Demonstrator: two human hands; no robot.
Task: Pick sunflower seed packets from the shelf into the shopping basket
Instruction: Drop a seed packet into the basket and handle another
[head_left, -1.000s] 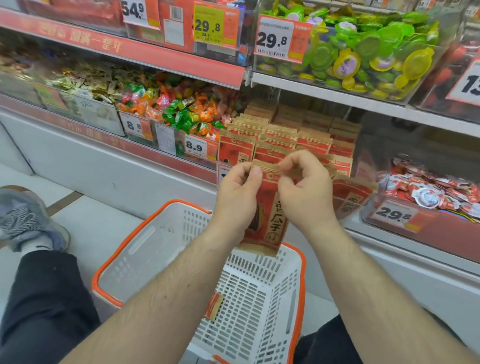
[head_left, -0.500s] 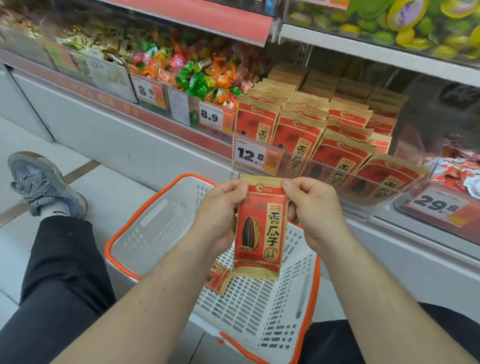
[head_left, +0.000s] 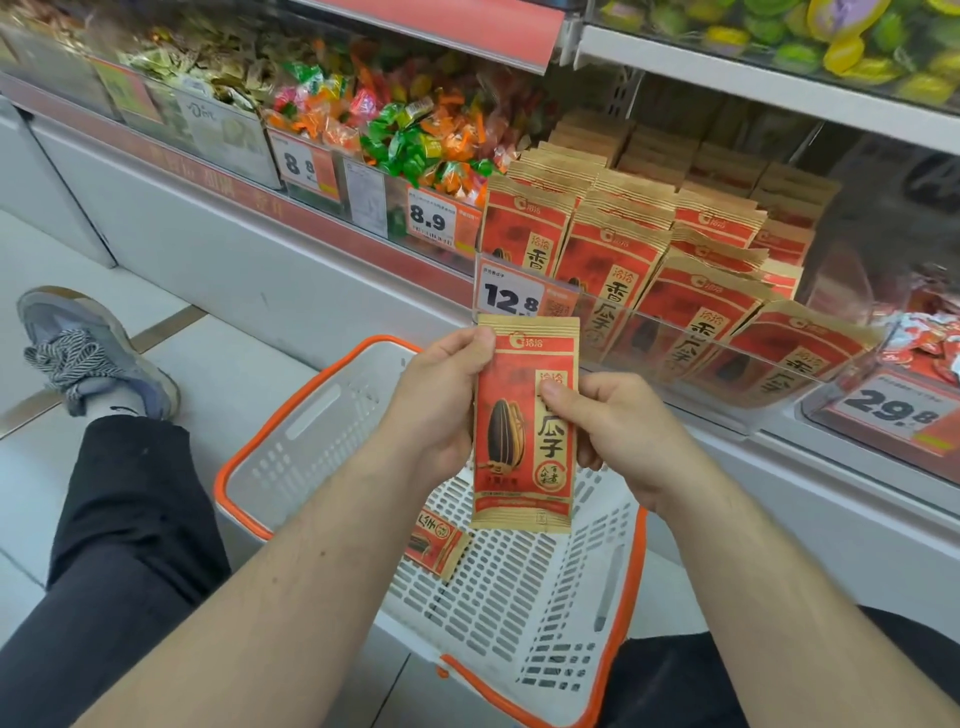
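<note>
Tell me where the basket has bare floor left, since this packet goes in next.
The basket floor is bare right of the packet lying inside, toward the orange rim, and near the front corner. The held packet, gripped by the left hand and right hand, hangs above. The shelf rows are crowded.

The single head-worn camera looked forward and down from close above the shopping basket (head_left: 631, 566), which sat at centre frame; the shelf (head_left: 779, 415) lay just beyond the basket, upper right.

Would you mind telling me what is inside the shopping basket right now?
One sunflower seed packet lies on the shopping basket floor. The held packet and both forearms cover part of the floor, so more cannot be ruled out.
</note>
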